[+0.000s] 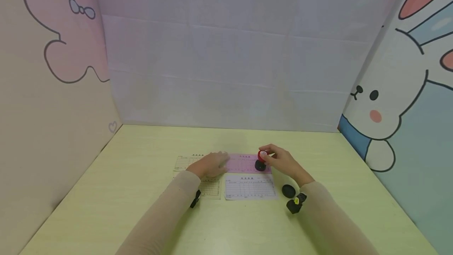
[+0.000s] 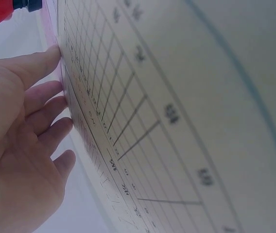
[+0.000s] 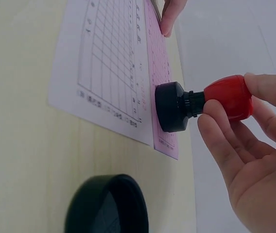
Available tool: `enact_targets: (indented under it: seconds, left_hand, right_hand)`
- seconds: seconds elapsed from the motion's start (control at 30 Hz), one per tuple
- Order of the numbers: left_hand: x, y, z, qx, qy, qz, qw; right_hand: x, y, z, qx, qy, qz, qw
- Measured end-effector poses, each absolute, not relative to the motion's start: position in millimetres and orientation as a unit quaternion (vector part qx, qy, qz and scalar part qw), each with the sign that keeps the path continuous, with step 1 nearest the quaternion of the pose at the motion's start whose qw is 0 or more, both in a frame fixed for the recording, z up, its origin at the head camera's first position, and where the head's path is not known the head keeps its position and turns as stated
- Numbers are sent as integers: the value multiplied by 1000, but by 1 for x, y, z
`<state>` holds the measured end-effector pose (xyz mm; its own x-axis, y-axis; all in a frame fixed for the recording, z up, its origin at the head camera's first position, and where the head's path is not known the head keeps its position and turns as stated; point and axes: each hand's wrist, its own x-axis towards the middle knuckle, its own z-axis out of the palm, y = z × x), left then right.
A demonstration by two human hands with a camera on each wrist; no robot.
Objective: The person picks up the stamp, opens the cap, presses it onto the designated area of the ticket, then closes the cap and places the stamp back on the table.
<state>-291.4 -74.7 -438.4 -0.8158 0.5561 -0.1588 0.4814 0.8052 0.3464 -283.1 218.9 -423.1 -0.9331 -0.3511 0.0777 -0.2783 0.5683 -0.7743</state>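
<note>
A self-inking stamp with a red handle and black base (image 3: 172, 107) stands upright on the right part of a pink printed form (image 1: 240, 164). My right hand (image 1: 282, 163) grips its red handle between thumb and fingers. Over on the left, my left hand (image 1: 209, 165) rests with extended fingers at the pink form's left edge, covering parts of the cream forms beside it. In the left wrist view those fingertips (image 2: 66, 127) touch the paper. A white printed form (image 1: 250, 194) lies just in front of the pink one.
A round black cap (image 1: 288, 191) lies hollow side up on the table (image 1: 88, 207), right of the white form. Cream forms (image 1: 211, 192) lie at the left. A white back wall (image 1: 226, 62) and cartoon-printed side walls (image 1: 385, 117) enclose the table.
</note>
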Motion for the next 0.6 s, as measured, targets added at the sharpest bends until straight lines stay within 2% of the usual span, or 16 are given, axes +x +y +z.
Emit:
enact_targets:
  seconds: [0.6]
  left_hand:
    - [-293,-76,-443,273,940,157,129]
  right_hand:
    - [-285,219,-430,-178,871,-455,48]
